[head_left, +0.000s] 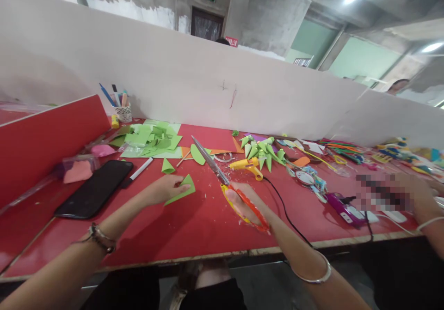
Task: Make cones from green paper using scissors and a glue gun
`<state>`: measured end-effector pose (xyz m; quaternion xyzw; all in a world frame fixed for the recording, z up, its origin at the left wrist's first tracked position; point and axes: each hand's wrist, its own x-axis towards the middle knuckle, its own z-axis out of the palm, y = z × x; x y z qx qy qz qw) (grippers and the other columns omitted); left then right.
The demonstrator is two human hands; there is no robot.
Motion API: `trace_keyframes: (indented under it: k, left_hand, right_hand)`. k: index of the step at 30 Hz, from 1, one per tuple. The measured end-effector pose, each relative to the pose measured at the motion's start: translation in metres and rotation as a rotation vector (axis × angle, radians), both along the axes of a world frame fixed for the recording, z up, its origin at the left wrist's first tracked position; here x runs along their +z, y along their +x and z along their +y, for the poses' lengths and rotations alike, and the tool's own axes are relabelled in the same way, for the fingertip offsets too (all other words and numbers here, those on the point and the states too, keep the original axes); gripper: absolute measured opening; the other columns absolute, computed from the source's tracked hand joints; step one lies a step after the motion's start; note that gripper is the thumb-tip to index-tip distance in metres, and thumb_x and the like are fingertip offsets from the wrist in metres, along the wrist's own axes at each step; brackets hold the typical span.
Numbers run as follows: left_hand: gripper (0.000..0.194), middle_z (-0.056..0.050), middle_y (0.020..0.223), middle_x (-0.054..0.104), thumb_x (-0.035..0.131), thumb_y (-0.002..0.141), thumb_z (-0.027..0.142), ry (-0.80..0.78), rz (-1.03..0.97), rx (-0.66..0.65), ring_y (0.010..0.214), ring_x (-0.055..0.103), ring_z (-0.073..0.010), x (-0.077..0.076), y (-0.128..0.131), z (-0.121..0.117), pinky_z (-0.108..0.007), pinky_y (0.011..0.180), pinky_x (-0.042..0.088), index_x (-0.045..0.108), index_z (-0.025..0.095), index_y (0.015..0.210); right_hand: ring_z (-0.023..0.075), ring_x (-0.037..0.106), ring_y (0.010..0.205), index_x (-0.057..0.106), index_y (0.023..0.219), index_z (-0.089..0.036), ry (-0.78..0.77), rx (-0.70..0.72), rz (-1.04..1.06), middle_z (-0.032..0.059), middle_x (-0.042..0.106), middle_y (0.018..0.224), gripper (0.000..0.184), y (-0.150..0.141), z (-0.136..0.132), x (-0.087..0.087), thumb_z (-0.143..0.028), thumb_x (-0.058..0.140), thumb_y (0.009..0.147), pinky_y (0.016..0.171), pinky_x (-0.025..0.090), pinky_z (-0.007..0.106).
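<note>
Between the fingers of my left hand [164, 191] is a piece of green paper [183, 191], pinched above the red table. My right hand [248, 201] grips a pair of scissors [211, 162] with red and yellow handles; the blades point up and away to the left and look closed. A small green paper cone [168, 166] stands just beyond my left hand. Past the scissors, a yellow glue gun [248, 166] lies on its side, its black cord running to the right. Cut green paper pieces [152, 136] are heaped at the back left.
A black phone [95, 187] and a white marker [140, 170] lie at left, near a pen cup [123, 111]. Several green paper cones [262, 150] are piled at the back. At right sit a purple power strip [345, 209] and another person's hand [416, 194]. A white partition [194, 88] borders the table.
</note>
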<state>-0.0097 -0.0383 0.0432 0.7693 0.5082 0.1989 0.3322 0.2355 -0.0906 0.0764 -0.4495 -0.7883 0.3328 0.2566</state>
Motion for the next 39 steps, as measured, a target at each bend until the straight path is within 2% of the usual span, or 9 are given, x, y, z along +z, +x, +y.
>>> trace_keyframes:
  k: [2, 5, 7, 10, 15, 20, 30, 35, 39]
  left_hand:
    - [0.047, -0.008, 0.091, 0.062, 0.059, 0.064, 0.050, 0.125, -0.068, 0.080, 0.084, 0.056, -0.0233, -0.015, -0.007, 0.008, -0.030, 0.075, 0.040, 0.059, 0.015, 0.096]
    - [0.062, -0.012, 0.103, 0.058, 0.052, 0.068, 0.056, 0.101, -0.299, 0.258, 0.095, 0.054, -0.0248, -0.013, -0.016, 0.016, -0.035, 0.084, 0.040, 0.048, 0.012, 0.112]
    - [0.059, -0.012, 0.102, 0.060, 0.041, 0.074, 0.059, -0.087, -0.539, 0.252, 0.096, 0.055, -0.0228, 0.001, -0.017, 0.016, -0.034, 0.084, 0.041, 0.049, 0.013, 0.111]
    - [0.055, -0.010, 0.097, 0.064, 0.034, 0.077, 0.060, -0.468, -0.795, 0.115, 0.093, 0.058, -0.0220, 0.021, -0.011, 0.007, -0.033, 0.080, 0.044, 0.056, 0.015, 0.101]
    - [0.024, -0.006, 0.084, 0.066, 0.055, 0.076, 0.038, -0.642, -0.865, 0.183, 0.076, 0.061, -0.0148, 0.027, 0.016, -0.014, -0.028, 0.073, 0.048, 0.061, 0.016, 0.086]
    - [0.018, -0.004, 0.083, 0.064, 0.056, 0.076, 0.029, -0.551, -0.827, 0.323, 0.071, 0.058, -0.0090, 0.015, 0.029, -0.018, -0.025, 0.073, 0.050, 0.061, 0.016, 0.088]
    - [0.026, -0.001, 0.069, 0.064, 0.071, 0.056, 0.039, -0.417, -0.492, 0.264, 0.063, 0.057, -0.0106, 0.017, 0.007, 0.001, -0.019, 0.056, 0.046, 0.066, 0.017, 0.071]
    - [0.026, 0.001, 0.068, 0.064, 0.066, 0.057, 0.041, -0.222, -0.395, 0.206, 0.067, 0.057, -0.0123, 0.005, 0.006, 0.003, -0.020, 0.062, 0.045, 0.065, 0.017, 0.067]
    - [0.030, -0.001, 0.069, 0.064, 0.060, 0.060, 0.045, -0.046, -0.316, 0.255, 0.068, 0.056, -0.0140, 0.004, -0.003, 0.019, -0.023, 0.063, 0.044, 0.064, 0.016, 0.069]
  right_hand:
    - [0.0079, 0.031, 0.050, 0.031, 0.061, -0.019, 0.106, -0.070, -0.129, -0.0044, 0.034, 0.056, 0.044, -0.001, 0.000, 0.001, -0.058, 0.042, 0.077, 0.047, 0.022, 0.021]
    - [0.0109, 0.041, 0.056, 0.041, 0.069, -0.018, 0.272, -0.193, -0.369, -0.0013, 0.046, 0.065, 0.040, 0.002, -0.005, 0.001, -0.057, 0.051, 0.071, 0.049, 0.024, 0.022]
    - [0.0146, 0.048, 0.060, 0.046, 0.077, -0.017, 0.358, -0.255, -0.512, 0.0026, 0.052, 0.073, 0.043, 0.004, -0.009, 0.000, -0.059, 0.050, 0.069, 0.050, 0.025, 0.023]
    - [0.0196, 0.054, 0.064, 0.047, 0.083, -0.016, 0.441, -0.302, -0.685, 0.0067, 0.055, 0.080, 0.050, 0.008, -0.012, -0.004, -0.064, 0.044, 0.071, 0.050, 0.027, 0.026]
    - [0.0219, 0.057, 0.071, 0.045, 0.086, -0.015, 0.480, -0.296, -0.793, 0.0085, 0.054, 0.086, 0.056, 0.008, -0.010, -0.007, -0.069, 0.039, 0.070, 0.053, 0.034, 0.028]
    - [0.0212, 0.056, 0.068, 0.046, 0.093, -0.014, 0.520, -0.285, -0.886, 0.0117, 0.052, 0.095, 0.063, 0.003, -0.007, -0.005, -0.072, 0.037, 0.070, 0.050, 0.035, 0.029]
    - [0.0214, 0.055, 0.072, 0.047, 0.098, -0.013, 0.575, -0.243, -0.932, 0.0120, 0.049, 0.099, 0.062, -0.005, -0.005, -0.003, -0.069, 0.034, 0.073, 0.051, 0.039, 0.029]
    - [0.0216, 0.055, 0.073, 0.047, 0.098, -0.014, 0.570, -0.238, -0.929, 0.0113, 0.050, 0.098, 0.059, -0.009, -0.001, -0.005, -0.066, 0.041, 0.072, 0.051, 0.040, 0.028]
    - [0.0209, 0.056, 0.070, 0.046, 0.098, -0.014, 0.544, -0.248, -0.908, 0.0115, 0.050, 0.099, 0.056, -0.012, 0.005, -0.012, -0.064, 0.044, 0.072, 0.049, 0.040, 0.029]
